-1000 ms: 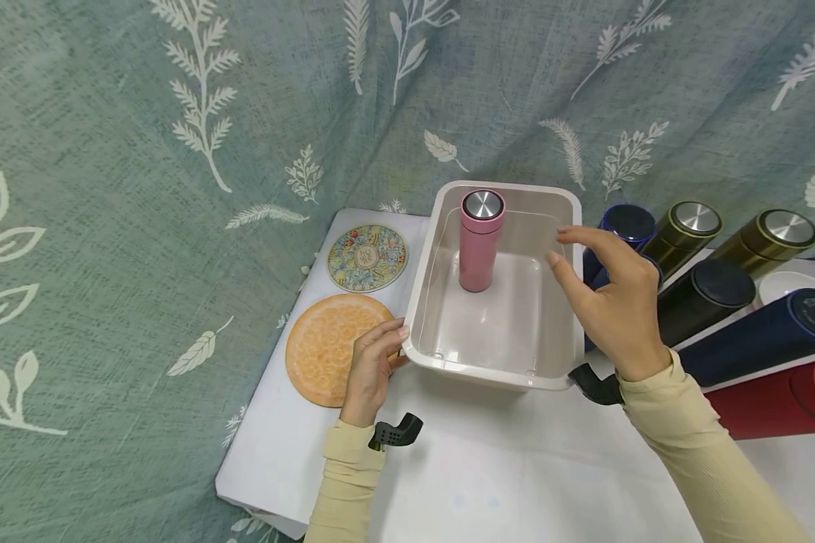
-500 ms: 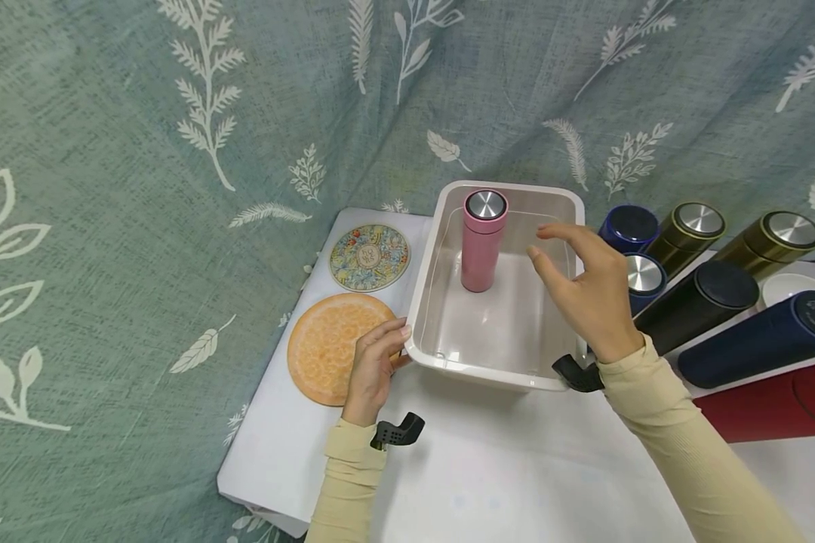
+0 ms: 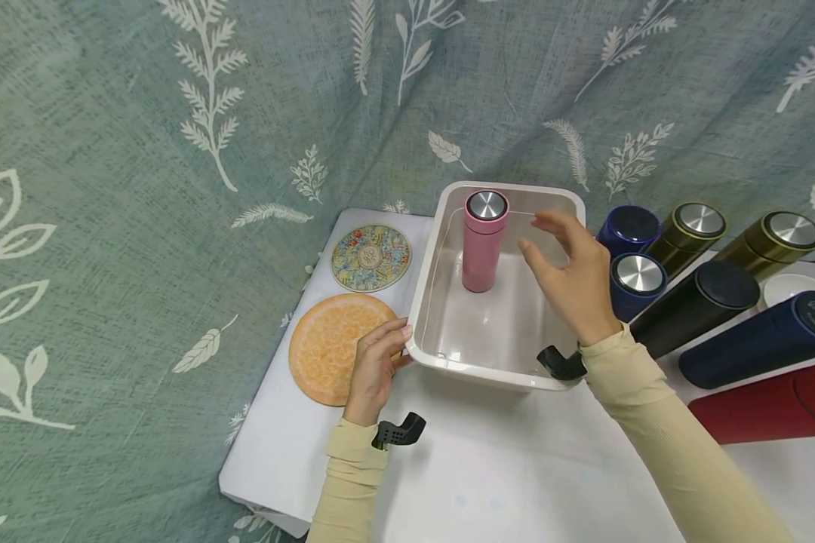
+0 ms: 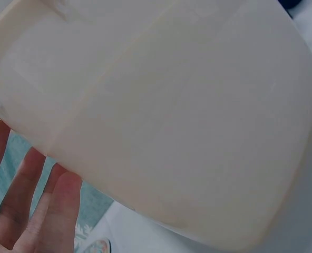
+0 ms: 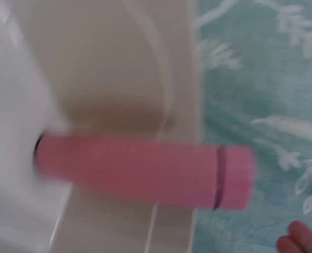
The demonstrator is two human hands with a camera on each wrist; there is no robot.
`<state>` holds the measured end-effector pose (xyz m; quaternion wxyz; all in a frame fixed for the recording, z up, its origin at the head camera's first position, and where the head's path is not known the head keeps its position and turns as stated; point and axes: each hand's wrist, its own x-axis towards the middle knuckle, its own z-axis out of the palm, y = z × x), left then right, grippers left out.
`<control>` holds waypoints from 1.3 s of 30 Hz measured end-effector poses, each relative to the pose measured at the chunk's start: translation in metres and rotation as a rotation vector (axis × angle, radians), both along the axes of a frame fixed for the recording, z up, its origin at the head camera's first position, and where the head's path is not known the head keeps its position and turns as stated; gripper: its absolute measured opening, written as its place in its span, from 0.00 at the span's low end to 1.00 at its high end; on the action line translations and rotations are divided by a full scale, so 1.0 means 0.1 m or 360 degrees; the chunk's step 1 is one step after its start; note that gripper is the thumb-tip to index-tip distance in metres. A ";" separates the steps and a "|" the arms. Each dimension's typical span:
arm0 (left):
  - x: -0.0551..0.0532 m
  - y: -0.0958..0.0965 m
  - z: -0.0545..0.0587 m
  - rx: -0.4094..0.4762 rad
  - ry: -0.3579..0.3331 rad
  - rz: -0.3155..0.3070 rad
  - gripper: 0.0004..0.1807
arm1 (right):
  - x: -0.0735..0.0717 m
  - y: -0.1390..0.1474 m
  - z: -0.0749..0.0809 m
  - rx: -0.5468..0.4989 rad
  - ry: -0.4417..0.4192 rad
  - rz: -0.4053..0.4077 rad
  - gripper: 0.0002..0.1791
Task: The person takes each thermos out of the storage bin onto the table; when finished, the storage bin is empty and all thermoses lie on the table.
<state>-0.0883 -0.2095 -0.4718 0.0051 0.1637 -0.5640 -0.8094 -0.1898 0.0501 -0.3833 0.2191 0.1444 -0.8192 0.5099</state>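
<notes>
My left hand (image 3: 373, 363) touches the near left corner of a white rectangular plastic tub (image 3: 426, 283) with its fingertips. In the left wrist view, its fingers (image 4: 25, 194) reach the edge of the tub's outer wall fairly straight. A pink vacuum flask (image 3: 481, 253) with a silver-topped lid stands upright inside the tub, towards the back left. My right hand (image 3: 573, 275) hovers over the tub's right side, thumb and fingers spread apart with nothing between them. In the right wrist view, the pink flask appears sideways and blurred, apart from the fingertips (image 5: 301, 240).
Several flasks stand at the right: blue (image 3: 638, 283), olive (image 3: 696, 226), black (image 3: 702, 302), navy (image 3: 764, 339) and red (image 3: 764, 403). A patterned round mat (image 3: 371, 258) and an orange round mat (image 3: 339, 348) lie left of the tub. A patterned curtain (image 3: 258, 113) hangs behind.
My right hand has moved left over the tub, closer to the pink flask, uncovering a blue flask at the right. The left hand and the tub have kept their places.
</notes>
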 end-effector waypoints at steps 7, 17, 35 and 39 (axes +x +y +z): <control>0.00 -0.01 -0.01 -0.0002 0.0000 -0.0006 0.09 | -0.09 -0.11 -0.13 0.0119 -0.0022 0.0019 0.25; 0.00 -0.01 0.00 -0.0013 0.0013 -0.0023 0.09 | -0.18 -0.20 -0.17 0.0128 -0.0207 0.0041 0.32; 0.00 0.00 -0.01 0.0007 0.0018 -0.0015 0.11 | -0.46 -0.39 -0.23 0.0156 -0.0256 -0.0002 0.38; 0.00 -0.02 0.00 -0.0004 0.0021 -0.0015 0.12 | -0.49 -0.42 -0.24 0.0147 -0.0302 -0.0023 0.40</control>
